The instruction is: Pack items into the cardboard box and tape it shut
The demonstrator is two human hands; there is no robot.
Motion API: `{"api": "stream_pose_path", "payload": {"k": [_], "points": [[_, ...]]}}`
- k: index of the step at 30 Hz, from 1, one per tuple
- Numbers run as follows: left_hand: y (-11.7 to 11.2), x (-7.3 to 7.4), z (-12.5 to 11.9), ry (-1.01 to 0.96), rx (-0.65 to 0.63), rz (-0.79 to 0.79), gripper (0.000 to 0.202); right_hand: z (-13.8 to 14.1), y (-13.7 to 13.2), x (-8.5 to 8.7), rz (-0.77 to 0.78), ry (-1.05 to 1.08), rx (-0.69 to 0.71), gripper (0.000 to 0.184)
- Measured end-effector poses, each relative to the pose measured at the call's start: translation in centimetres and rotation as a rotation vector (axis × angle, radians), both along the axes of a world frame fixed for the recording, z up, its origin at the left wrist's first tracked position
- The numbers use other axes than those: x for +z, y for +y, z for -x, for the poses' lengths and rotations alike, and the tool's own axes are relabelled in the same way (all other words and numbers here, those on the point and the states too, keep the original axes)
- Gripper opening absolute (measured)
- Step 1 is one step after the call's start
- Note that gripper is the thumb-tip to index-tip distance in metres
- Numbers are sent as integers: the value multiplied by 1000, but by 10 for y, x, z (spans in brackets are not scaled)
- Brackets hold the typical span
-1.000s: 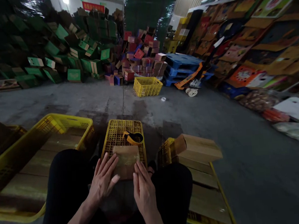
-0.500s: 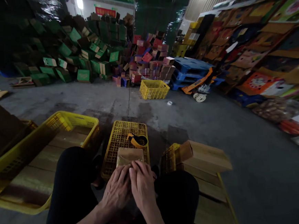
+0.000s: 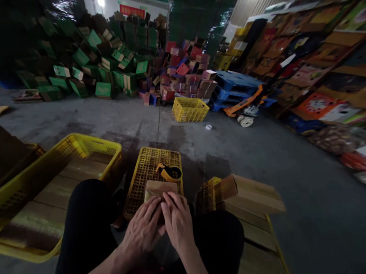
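A small brown cardboard box (image 3: 159, 187) lies on an upturned yellow crate (image 3: 142, 178) between my knees. My left hand (image 3: 144, 229) and my right hand (image 3: 178, 223) lie side by side on the box's near end, fingers stretched flat and pressed down on it. Most of the box is hidden under them. A yellow tape dispenser (image 3: 169, 172) sits on the crate just beyond the box.
A yellow crate (image 3: 85, 144) holding flat cardboard stands at my left, and another stack of cardboard (image 3: 254, 194) on a yellow crate at my right. Across the concrete floor lie heaps of green and red boxes (image 3: 108, 71), a yellow basket (image 3: 189, 108) and blue pallets (image 3: 234, 81).
My hands came together from the box's sides onto its near end, and now lie a little further over it. The view swung slightly left.
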State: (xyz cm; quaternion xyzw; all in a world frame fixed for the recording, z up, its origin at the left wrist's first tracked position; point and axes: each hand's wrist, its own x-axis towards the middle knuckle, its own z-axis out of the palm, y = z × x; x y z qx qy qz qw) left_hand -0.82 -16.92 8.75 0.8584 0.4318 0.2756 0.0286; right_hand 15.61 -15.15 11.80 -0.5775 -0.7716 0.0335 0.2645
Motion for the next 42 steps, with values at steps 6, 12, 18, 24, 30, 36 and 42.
{"api": "stream_pose_path", "payload": {"k": [6,12,18,24,30,36,42], "points": [[18,5,11,25,99,69,54,-3,-6,-12,-13,22,20,42],[26,6,29,54,55,101,57,-2,-10,-15,-28,23,45,42],[23,-5,29,45,46,107,64,-4,-7,-14,-24,59,39,42],[27,-4,34,50,-4,83,70,-8,7,-12,-15,180,23,41],[24,1,30,55,38,83,72,-20,-9,-15,62,147,41,43],[19,-1,26,49,67,74,71,-24,-36,-22,34,97,3,47],[20,-2,26,46,98,82,68,-16,-58,-30,-16,156,-43,47]]}}
